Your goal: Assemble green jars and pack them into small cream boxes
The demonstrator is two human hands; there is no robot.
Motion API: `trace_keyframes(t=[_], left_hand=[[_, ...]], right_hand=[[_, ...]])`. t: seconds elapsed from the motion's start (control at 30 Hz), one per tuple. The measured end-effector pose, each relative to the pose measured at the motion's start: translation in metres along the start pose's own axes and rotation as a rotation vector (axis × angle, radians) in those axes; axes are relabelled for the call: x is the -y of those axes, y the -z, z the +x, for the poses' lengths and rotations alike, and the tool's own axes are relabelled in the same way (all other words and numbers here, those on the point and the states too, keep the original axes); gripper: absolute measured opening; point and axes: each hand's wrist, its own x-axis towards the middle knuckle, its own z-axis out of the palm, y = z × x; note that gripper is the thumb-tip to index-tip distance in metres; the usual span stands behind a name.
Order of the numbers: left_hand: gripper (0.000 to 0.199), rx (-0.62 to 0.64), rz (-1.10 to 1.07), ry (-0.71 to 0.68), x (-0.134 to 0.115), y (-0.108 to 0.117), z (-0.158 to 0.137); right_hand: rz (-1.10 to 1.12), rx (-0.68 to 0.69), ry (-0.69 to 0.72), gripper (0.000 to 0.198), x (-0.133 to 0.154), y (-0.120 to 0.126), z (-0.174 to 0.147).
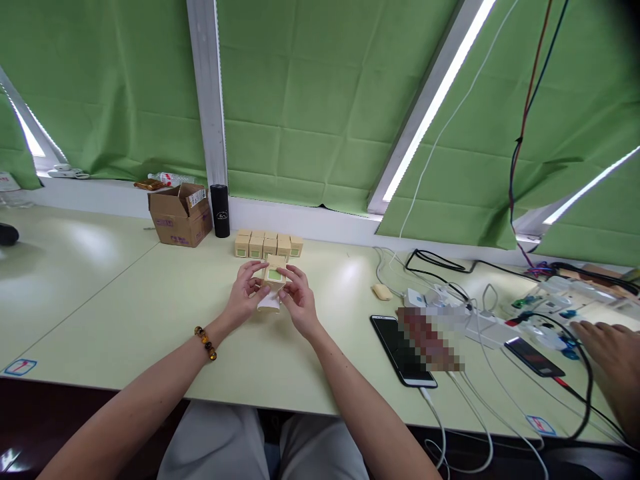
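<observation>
Green curtains are hanging behind the pale tabletop (125, 300) where we are working. At the far left, an open cardboard carton (181, 215) is sitting against the sill; we cannot see what it contains. A black cylinder (220, 211) is standing upright just beside it, and a tidy row of small boxes (269, 245) is lining up next to that, set back from our hands. Our left hand (246, 288), a bead bracelet (205, 343) on its wrist, is gripping the left side of a small cream box (275, 276), while our right hand (299, 298) is pinching its right side, so the box is being held between both, just above the tabletop with a white slip under it. Further right, a phone (395, 337) is lying flat among cables, and another person's hand (613, 350) is resting near the edge.
</observation>
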Motion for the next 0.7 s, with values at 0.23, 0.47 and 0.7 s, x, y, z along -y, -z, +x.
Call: trace_keyframes(t=[0.23, 0.47, 0.7], left_hand=[[0.042, 0.015, 0.078, 0.001, -0.004, -0.0019, -0.0042], [0.073, 0.243, -0.043, -0.013, -0.0044, 0.0053, -0.0042], [0.064, 0.126, -0.037, 0.033, -0.0012, -0.0012, -0.0033]], right_hand=[[0.029, -0.071, -0.068, 0.038, -0.0062, -0.0043, 0.0011], [0.09, -0.119, -0.106, 0.043, -0.0033, 0.0003, 0.0054], [0.052, -0.097, -0.113, 0.043, -0.0068, -0.0008, 0.0055]])
